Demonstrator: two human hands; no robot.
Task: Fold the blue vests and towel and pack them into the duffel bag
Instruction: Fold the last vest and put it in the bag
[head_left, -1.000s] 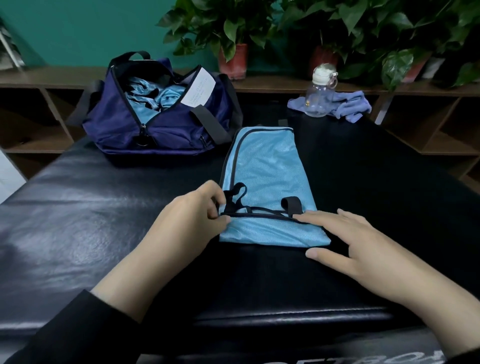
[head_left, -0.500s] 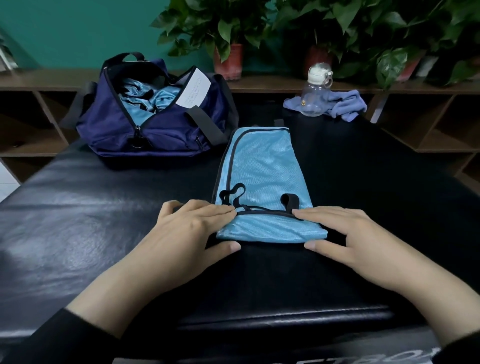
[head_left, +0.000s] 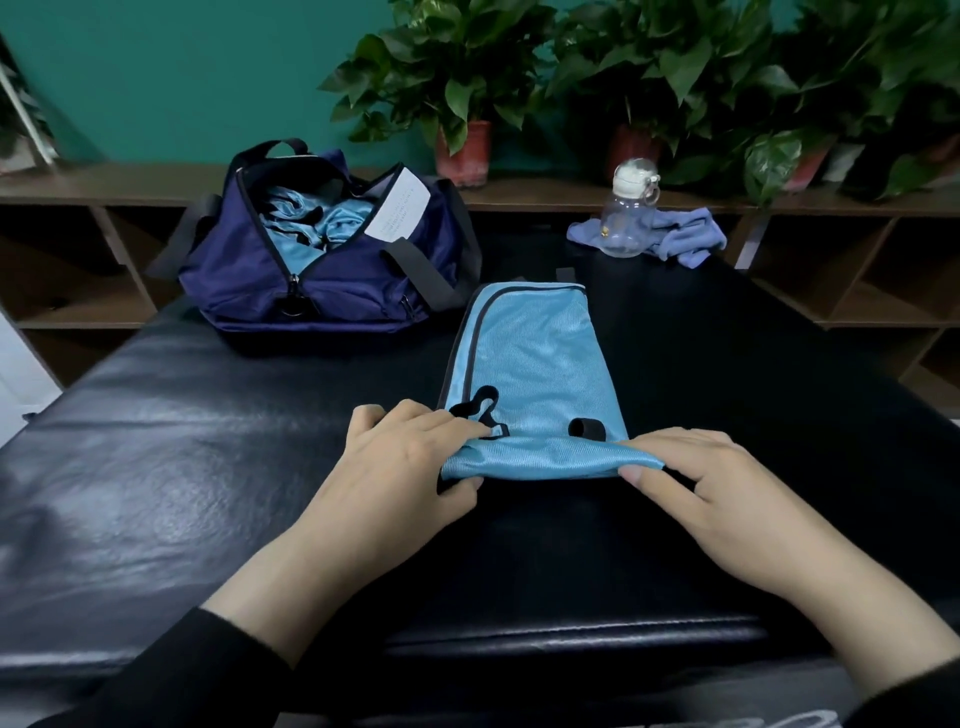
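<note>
- Vest (head_left: 530, 364), light blue with black trim, lies folded lengthwise on the black padded table (head_left: 156, 441), near the front edge and a little right of centre, its near end lifted off the surface.
- Left hand (head_left: 410, 457) reaches in from the lower left with the palm down; its fingers lie over the near left corner of the vest and the thumb curls under the edge, pinching the fabric.
- Right hand (head_left: 696, 483) comes in from the lower right, palm down; its fingers rest on top of the near right corner and the thumb tucks beneath the raised hem, pinching it too.
- Both forearms stretch forward from dark sleeves, wrists low over the table.
- Duffel bag (head_left: 322, 265), navy, sits unzipped at the far left of the table, well apart from the hands, with light blue cloth showing inside and a white tag at its opening.
- Towel (head_left: 680, 239), a paler blue, lies bunched at the far right edge, touching a clear water bottle (head_left: 628, 213) that stands upright in front of it.
- Potted plants (head_left: 462, 78) line the wooden shelf behind.
</note>
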